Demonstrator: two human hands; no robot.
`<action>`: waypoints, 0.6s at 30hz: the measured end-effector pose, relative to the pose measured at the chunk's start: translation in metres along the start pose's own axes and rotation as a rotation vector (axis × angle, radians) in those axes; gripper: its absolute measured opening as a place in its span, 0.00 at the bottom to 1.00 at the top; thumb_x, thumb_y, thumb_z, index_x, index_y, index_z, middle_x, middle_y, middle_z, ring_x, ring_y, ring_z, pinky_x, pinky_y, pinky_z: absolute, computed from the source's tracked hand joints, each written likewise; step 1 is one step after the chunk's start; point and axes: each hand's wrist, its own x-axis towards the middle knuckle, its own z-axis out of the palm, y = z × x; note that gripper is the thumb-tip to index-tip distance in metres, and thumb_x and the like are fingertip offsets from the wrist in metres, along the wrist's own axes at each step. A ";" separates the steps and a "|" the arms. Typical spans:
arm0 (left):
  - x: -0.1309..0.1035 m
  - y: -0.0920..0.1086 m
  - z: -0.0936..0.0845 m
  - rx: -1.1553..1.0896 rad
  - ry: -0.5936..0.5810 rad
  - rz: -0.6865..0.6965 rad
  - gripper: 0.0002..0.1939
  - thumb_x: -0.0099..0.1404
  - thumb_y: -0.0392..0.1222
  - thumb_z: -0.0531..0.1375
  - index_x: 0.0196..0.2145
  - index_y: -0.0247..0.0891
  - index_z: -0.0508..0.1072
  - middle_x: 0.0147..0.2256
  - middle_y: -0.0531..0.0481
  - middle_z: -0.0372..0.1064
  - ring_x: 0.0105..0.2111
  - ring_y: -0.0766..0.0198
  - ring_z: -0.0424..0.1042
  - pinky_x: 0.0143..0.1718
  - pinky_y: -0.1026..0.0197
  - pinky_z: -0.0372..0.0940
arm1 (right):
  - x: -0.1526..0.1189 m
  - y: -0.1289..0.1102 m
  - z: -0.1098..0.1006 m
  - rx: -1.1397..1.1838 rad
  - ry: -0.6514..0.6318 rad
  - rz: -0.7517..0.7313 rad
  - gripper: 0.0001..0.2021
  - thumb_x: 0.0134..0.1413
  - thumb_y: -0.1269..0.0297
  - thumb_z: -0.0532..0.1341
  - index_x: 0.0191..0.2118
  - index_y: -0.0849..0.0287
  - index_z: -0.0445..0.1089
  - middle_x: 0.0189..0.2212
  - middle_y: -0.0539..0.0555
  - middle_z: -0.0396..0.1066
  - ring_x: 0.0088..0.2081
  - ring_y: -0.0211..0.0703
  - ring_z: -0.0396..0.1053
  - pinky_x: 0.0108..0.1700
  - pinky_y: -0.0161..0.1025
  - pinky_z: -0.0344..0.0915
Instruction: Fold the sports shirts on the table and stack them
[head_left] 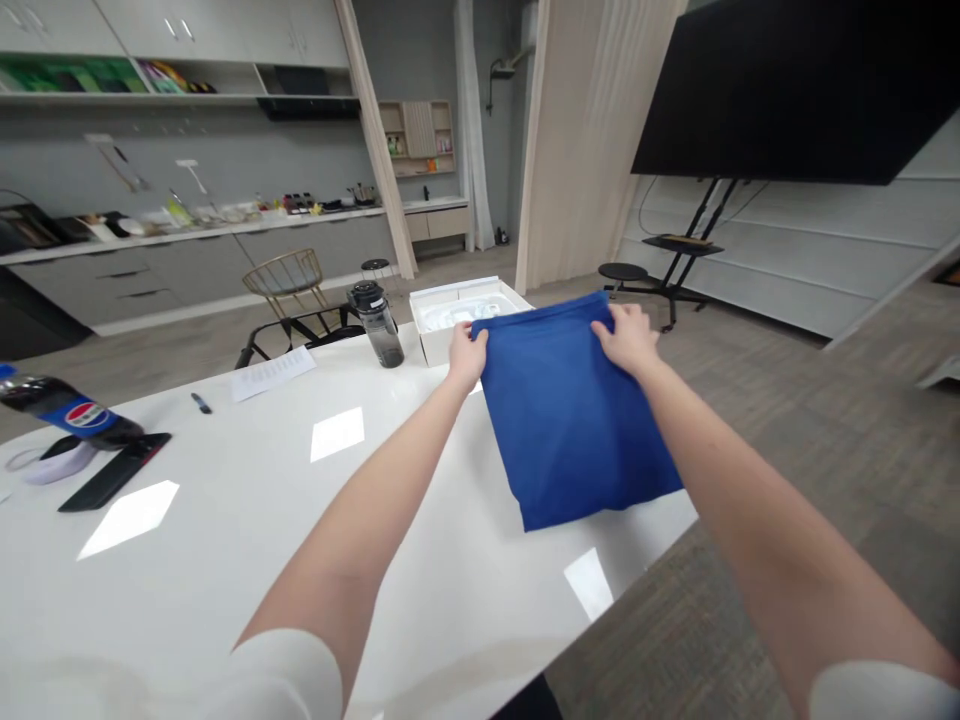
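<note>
The cloth [574,420] is held at its far edge over the right part of the table [420,600], by the left hand [466,355] at the left corner and the right hand [628,338] near the right. Behind the left hand a box [436,345] is placed at the table's far side; leftward are set a tumbler [381,328], a paper sheet [274,373], a pen [201,403] and, farthest left, a soda bottle [90,413]. Beyond the table a chair [289,275] is backed by a counter [187,236]; far right, a screen [787,90] is mounted on a stand [682,245].

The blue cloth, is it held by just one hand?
No, the left hand and the right hand both grip the blue cloth near its top edge.
</note>
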 end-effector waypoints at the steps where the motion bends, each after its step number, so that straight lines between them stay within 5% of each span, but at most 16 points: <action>1: -0.002 -0.024 0.007 0.130 0.018 -0.041 0.26 0.64 0.43 0.64 0.58 0.34 0.67 0.57 0.31 0.68 0.60 0.47 0.67 0.63 0.47 0.59 | -0.001 0.008 0.028 -0.003 -0.087 0.057 0.29 0.65 0.44 0.57 0.64 0.56 0.62 0.65 0.71 0.57 0.63 0.69 0.57 0.57 0.67 0.59; 4: -0.028 -0.086 0.015 0.299 -0.121 -0.095 0.35 0.64 0.43 0.65 0.65 0.30 0.61 0.66 0.26 0.57 0.69 0.43 0.56 0.68 0.46 0.51 | -0.017 0.036 0.089 -0.008 -0.281 0.117 0.36 0.63 0.42 0.57 0.70 0.53 0.54 0.71 0.70 0.48 0.68 0.72 0.50 0.60 0.73 0.55; 8: -0.070 -0.127 0.013 0.228 -0.140 -0.123 0.34 0.67 0.46 0.62 0.66 0.32 0.60 0.66 0.29 0.58 0.67 0.47 0.60 0.67 0.51 0.55 | -0.035 0.071 0.106 0.048 -0.284 0.077 0.33 0.64 0.43 0.56 0.68 0.58 0.60 0.67 0.70 0.56 0.65 0.67 0.58 0.62 0.64 0.59; 13: -0.103 -0.124 0.014 0.008 -0.147 -0.443 0.36 0.64 0.48 0.65 0.66 0.35 0.59 0.62 0.31 0.65 0.56 0.50 0.73 0.56 0.52 0.67 | -0.043 0.110 0.085 0.154 -0.257 0.130 0.26 0.61 0.48 0.60 0.57 0.62 0.72 0.52 0.66 0.73 0.49 0.56 0.74 0.57 0.51 0.67; 18: -0.123 -0.104 0.045 -0.284 -0.307 -0.548 0.35 0.59 0.53 0.70 0.59 0.36 0.67 0.55 0.36 0.74 0.53 0.50 0.75 0.54 0.51 0.69 | -0.071 0.131 0.064 0.316 -0.467 0.390 0.27 0.61 0.45 0.60 0.57 0.59 0.73 0.48 0.63 0.77 0.43 0.52 0.77 0.43 0.43 0.73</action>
